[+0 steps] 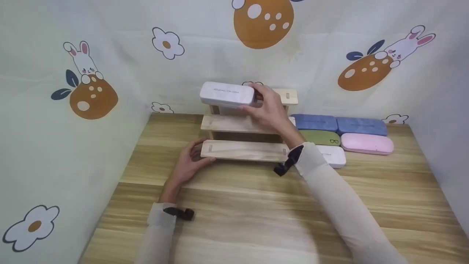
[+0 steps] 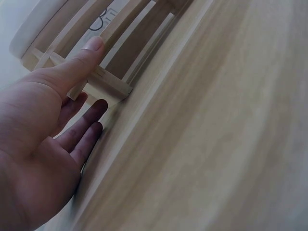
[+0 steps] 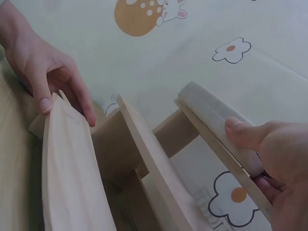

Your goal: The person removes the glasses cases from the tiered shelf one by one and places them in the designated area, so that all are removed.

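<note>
A three-tier wooden stand [image 1: 249,151] stands on the table against the back wall. My right hand [image 1: 269,108] holds a white glasses case [image 1: 227,94] by its right end, at the left part of the top tier. In the right wrist view the case [image 3: 211,113] lies along the top board, thumb on its near side. My left hand [image 1: 188,161] grips the left end of the lowest board. The left wrist view shows its thumb on the board's front edge, with the other fingers behind and below.
Right of the stand, two blue glasses cases [image 1: 362,126] lie at the back. A green case [image 1: 320,137] and a pink case [image 1: 366,143] lie before them. Another white case [image 1: 335,157] is partly hidden by my right sleeve. Patterned cloth [image 1: 205,62] covers the walls around the wooden table [image 1: 234,212].
</note>
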`<state>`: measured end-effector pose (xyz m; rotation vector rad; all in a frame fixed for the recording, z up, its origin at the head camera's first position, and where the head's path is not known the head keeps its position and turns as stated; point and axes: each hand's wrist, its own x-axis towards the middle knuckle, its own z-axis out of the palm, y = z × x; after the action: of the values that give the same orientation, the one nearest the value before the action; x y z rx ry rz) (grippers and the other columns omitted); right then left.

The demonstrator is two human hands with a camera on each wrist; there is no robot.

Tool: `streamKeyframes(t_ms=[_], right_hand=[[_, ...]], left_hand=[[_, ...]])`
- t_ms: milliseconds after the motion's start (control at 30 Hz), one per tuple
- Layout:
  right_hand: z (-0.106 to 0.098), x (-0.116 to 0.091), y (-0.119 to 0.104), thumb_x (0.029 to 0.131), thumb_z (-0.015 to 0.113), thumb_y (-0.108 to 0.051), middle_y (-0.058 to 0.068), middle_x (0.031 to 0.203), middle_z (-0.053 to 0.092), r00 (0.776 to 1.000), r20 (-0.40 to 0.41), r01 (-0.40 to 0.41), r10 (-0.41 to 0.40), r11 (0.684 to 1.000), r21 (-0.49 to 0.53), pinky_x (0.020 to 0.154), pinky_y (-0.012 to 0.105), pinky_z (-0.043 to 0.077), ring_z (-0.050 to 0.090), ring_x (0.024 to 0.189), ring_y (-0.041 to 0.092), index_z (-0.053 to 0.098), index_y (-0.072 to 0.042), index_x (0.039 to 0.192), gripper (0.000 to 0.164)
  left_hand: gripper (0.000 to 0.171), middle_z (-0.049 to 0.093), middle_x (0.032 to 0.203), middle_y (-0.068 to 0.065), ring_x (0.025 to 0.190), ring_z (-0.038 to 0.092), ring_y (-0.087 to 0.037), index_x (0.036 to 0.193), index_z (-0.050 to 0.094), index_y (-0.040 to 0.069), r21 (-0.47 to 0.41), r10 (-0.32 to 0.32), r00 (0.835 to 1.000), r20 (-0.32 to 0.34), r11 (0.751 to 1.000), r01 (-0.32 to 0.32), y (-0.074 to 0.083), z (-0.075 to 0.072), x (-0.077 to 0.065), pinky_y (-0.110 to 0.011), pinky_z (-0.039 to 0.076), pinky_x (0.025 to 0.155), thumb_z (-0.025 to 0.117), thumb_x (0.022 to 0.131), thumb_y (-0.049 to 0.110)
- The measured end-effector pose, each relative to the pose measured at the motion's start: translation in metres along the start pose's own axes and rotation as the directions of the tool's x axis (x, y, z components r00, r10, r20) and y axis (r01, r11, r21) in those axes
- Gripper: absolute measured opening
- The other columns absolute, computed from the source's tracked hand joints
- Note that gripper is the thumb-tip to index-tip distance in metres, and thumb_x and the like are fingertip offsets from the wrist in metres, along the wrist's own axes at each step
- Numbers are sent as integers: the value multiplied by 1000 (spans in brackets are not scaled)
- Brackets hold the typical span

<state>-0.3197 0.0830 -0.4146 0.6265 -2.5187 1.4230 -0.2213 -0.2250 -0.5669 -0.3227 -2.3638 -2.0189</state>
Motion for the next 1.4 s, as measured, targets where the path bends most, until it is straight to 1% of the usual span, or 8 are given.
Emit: streamKeyframes(t_ms=[200, 367, 700, 833, 1033, 1100, 1233, 1400], right_hand=[[4, -15, 0, 86, 95, -35, 8, 145, 68, 998, -46, 51, -52, 999, -15, 116, 35, 55, 65, 131, 20, 62, -8, 151, 78], [2, -27, 4, 85, 95, -39, 5, 144, 67, 998, -63, 27, -25, 999, 31, 118, 35, 53, 65, 131, 17, 63, -12, 150, 78], [-8, -58, 21, 81, 99, -32, 9, 139, 68, 989, -141, 71, -46, 981, 179, 118, 39, 55, 68, 128, 22, 64, -10, 149, 79], [-13, -71, 27, 81, 99, -30, 5, 142, 68, 988, -149, 66, -38, 980, 188, 121, 40, 53, 66, 132, 19, 65, -14, 149, 78], [-22, -91, 40, 82, 98, -26, 5, 144, 67, 989, -136, 76, -49, 977, 197, 122, 46, 52, 65, 134, 21, 64, -11, 149, 77], [-26, -99, 44, 82, 98, -26, 4, 144, 67, 991, -127, 60, -34, 977, 205, 120, 42, 53, 66, 134, 21, 64, -11, 150, 77], [-34, -113, 54, 81, 98, -19, 5, 142, 66, 994, -111, 39, -12, 969, 245, 112, 27, 57, 66, 130, 21, 64, -11, 150, 77], [-45, -127, 67, 81, 98, -15, 5, 139, 67, 994, -111, 39, -14, 973, 229, 109, 24, 58, 67, 123, 18, 65, -15, 150, 76]], left_hand=[[82, 67, 148, -18, 138, 65, -33, 156, 52, 5, 10, 0, 1000, -5, 1000, 0, -1, -2, -1, -38, 54, 119, 93, 85, 11], [81, 66, 148, -17, 138, 64, -33, 155, 53, 7, 26, 3, 1000, -4, 1000, -3, 0, -1, 0, -39, 53, 120, 94, 86, 15], [83, 66, 149, -17, 138, 64, -32, 157, 51, 5, 20, -1, 1000, 9, 1000, 1, -2, -2, 0, -35, 54, 119, 94, 86, 15], [82, 68, 145, -15, 135, 65, -29, 156, 52, 8, 21, -3, 1000, 7, 1000, 3, -2, -3, 0, -30, 55, 116, 94, 86, 16], [82, 69, 141, -14, 131, 65, -27, 156, 53, 8, 42, -1, 1000, 2, 999, 1, -3, -2, 0, -27, 56, 114, 94, 86, 16], [82, 69, 142, -15, 131, 65, -28, 156, 53, 8, 46, -2, 1000, 6, 999, 2, -2, -1, 0, -29, 56, 114, 94, 86, 17], [82, 68, 142, -15, 133, 64, -29, 156, 52, 8, 47, -8, 1000, 2, 999, 8, -2, -1, 0, -33, 54, 117, 94, 86, 18], [81, 68, 143, -15, 134, 64, -29, 156, 53, 9, 39, -14, 1000, -5, 999, 14, -2, 0, 0, -42, 52, 121, 94, 87, 17]])
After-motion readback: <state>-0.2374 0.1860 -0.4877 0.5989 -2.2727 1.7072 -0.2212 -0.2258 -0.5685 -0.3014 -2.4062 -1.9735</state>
